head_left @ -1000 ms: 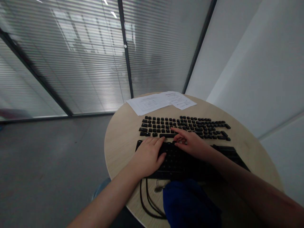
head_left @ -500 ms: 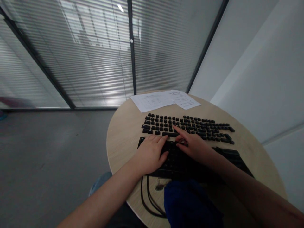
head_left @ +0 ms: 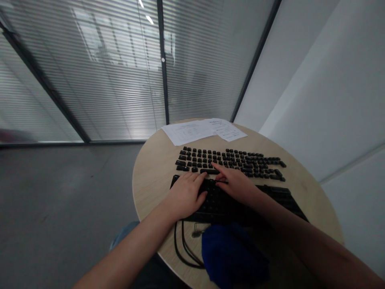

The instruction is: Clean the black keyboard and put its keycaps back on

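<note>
A black keyboard base [head_left: 207,210] lies near the front of the round wooden table, its keycaps taken off. My left hand [head_left: 186,196] rests on its left part, fingers spread and thumb apart. Over the middle of the base, my right hand [head_left: 236,184] pinches a thin dark tool [head_left: 221,182] between thumb and fingers, its exact kind too dim to tell. The right index finger points out toward the keycaps. Loose black keycaps [head_left: 227,158] are laid out in rows just beyond the base. My right forearm hides part of the base.
Printed paper sheets [head_left: 189,131] lie at the table's far edge. A blue cloth [head_left: 228,255] sits at the near edge, beside a black cable [head_left: 177,245] and a small metal item [head_left: 197,233]. Blind-covered glass panels [head_left: 120,88] and a white wall [head_left: 339,80] stand behind.
The view has shifted slightly, so the table and papers sit a little further left and lower. Both hands keep nearly the same places over the keyboard base.
</note>
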### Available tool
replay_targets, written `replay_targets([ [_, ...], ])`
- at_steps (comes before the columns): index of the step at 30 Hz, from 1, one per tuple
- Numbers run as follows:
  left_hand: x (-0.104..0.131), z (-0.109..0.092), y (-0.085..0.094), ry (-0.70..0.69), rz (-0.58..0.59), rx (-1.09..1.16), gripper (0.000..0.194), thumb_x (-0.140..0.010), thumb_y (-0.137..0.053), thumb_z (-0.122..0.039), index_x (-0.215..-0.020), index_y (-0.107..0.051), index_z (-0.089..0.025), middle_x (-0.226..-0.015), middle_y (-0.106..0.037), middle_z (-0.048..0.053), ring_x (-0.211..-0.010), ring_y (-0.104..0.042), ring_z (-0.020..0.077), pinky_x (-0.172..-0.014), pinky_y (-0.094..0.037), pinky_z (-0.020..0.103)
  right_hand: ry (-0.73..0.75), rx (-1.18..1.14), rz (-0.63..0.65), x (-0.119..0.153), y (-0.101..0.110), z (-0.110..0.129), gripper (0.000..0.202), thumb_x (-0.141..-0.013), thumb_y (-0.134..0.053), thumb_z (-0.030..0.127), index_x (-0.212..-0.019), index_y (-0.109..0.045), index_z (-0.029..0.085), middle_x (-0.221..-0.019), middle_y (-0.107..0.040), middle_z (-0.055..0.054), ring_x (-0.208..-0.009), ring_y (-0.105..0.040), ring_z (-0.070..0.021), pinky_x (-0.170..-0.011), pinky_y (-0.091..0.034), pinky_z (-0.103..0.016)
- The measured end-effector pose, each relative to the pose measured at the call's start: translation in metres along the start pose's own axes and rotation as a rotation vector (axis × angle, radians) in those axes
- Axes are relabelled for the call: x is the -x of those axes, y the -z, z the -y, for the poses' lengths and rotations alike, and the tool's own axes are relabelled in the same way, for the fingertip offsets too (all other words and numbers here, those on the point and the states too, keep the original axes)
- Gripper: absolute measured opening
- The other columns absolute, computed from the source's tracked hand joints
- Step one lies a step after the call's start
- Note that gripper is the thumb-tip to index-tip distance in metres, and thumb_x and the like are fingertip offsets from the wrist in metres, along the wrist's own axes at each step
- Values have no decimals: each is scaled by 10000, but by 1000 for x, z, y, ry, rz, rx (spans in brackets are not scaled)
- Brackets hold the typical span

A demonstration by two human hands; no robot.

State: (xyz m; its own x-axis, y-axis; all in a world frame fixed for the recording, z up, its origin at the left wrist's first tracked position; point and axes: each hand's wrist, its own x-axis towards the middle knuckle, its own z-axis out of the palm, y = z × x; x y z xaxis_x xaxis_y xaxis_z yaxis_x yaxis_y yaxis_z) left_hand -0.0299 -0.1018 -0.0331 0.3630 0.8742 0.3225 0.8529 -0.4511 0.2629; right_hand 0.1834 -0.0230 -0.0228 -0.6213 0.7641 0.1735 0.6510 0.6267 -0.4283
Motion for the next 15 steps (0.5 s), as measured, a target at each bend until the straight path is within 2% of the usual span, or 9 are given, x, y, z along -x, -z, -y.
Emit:
replay_targets([
  [3, 1, 0, 2, -20, -8, -26, 533, -932, -602, -304, -1424, -528, -111, -1394, -620, 168, -1282, -559, 313, -1137, -418, 488, 39, 28, -27, 2, 4, -1, 706, -830, -702, 144, -1500, -519, 273, -1071, -784, -44, -1004, -719, -241, -970, -531, -410],
  [6, -1, -6, 12, -45, -15, -88, 484, -931, -608, -281, -1395, -563, -152, -1426, -591, 155, -1303, -539, 321, -1138, -407, 511, 45, 13, -104, 4, 26, -2, 584, -838, -722, 192, -1407, -621, 272, -1127, -779, -51, -1007, -722, -239, -959, -545, -406],
  [9, -10, -18, 30, -34, 4, -145, 341, -946, -536, -154, -1255, -673, -201, -1282, -660, 121, -1172, -609, 306, -1032, -484, 498, -20, -15, -207, 4, 58, -5, 367, -892, -682, 271, -1256, -731, 261, -1051, -799, -54, -916, -743, -227, -897, -574, -386],
  [11, -20, -29, 39, -10, 36, -157, 331, -934, -502, -84, -1121, -740, -219, -1120, -696, 109, -1059, -640, 297, -927, -530, 466, -68, -12, -264, 1, 77, -12, 296, -911, -660, 307, -1182, -767, 253, -995, -806, -56, -886, -747, -230, -861, -582, -377],
  [13, -31, -38, 41, 14, 71, -154, 324, -918, -501, -52, -995, -775, -207, -1002, -703, 111, -992, -645, 292, -850, -549, 432, -105, 8, -299, -5, 89, -22, 275, -906, -663, 308, -1145, -782, 245, -984, -806, -60, -887, -745, -232, -849, -580, -366],
  [15, -38, -43, 35, 50, 60, -157, 314, -910, -501, -40, -949, -779, -182, -975, -705, 123, -974, -643, 296, -812, -553, 420, -148, 32, -308, -14, 96, -37, 268, -893, -676, 287, -1130, -787, 228, -977, -804, -64, -880, -739, -227, -840, -575, -351],
])
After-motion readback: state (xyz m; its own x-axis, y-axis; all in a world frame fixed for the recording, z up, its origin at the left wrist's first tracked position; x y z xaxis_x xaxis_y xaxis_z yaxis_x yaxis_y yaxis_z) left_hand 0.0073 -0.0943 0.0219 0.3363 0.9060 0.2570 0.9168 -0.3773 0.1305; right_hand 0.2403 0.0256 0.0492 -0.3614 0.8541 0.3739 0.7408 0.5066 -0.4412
